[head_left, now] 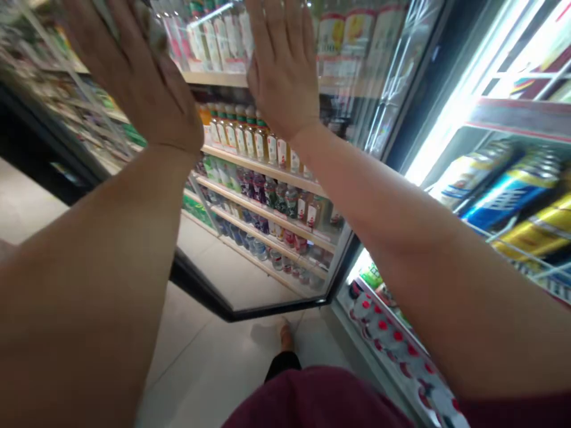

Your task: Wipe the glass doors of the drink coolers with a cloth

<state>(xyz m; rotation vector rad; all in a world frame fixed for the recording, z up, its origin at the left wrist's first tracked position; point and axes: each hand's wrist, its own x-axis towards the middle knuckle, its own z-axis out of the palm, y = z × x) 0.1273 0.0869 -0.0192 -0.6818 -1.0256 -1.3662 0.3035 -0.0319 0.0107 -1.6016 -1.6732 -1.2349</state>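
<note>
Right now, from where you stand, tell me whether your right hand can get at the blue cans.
Probably yes: the right hand looks empty, and no door covers the blue cans, though it would first have to leave the open glass door.

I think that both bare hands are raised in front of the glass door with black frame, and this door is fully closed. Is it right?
Not quite: the head view shows the glass door standing open, swung out over the floor, with the blue can uncovered at the right. The left hand and right hand are indeed raised in front of it.
</note>
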